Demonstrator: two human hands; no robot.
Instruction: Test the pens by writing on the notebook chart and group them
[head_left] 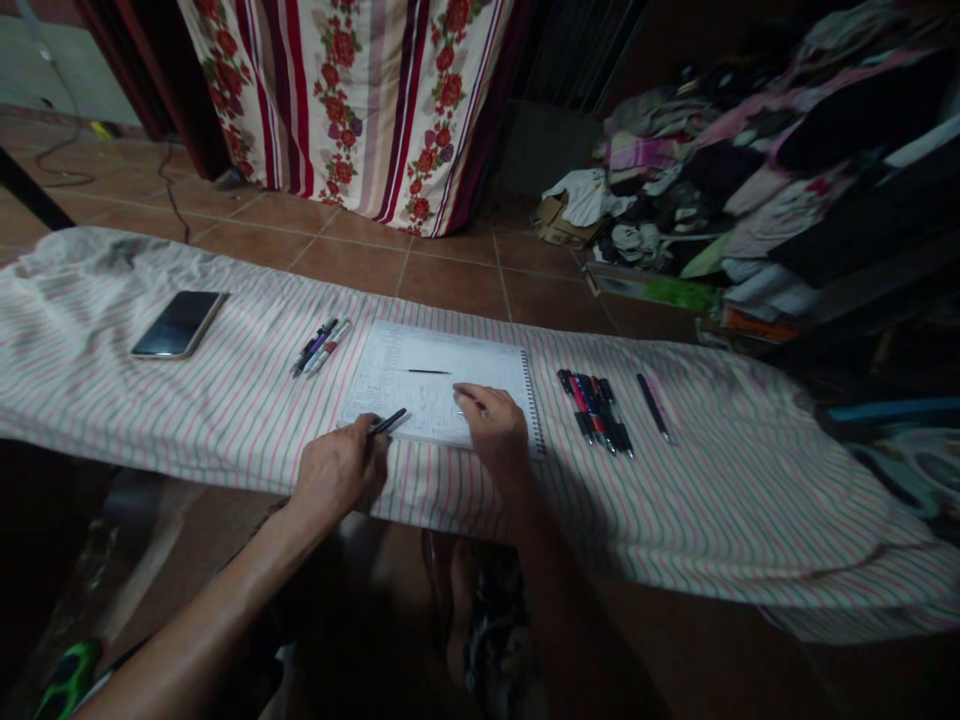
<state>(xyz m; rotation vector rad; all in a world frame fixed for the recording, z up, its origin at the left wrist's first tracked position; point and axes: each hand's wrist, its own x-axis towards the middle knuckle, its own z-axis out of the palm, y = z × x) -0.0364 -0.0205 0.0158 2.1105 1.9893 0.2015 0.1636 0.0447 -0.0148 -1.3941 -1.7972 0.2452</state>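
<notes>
My left hand [336,462] is closed around a black pen barrel [388,421], which points up and right over the near edge of a spiral notebook [390,345]. Above the notebook's right part, my right hand [498,425] has its fingers drawn together. A small pale tip shows below its fingers, too small to name. Between the hands and a little farther off, a thin dark stick like an ink refill [430,371] lies across the written page. The notebook's spiral binding runs along its right side.
Several pens [321,347] lie left of the notebook, with a dark-screened phone [180,324] farther left. To the right are a row of several pens [595,412] and a separate dark pen [654,408]. A striped cloth [255,420] covers the surface. Clothes [645,150] are piled beyond.
</notes>
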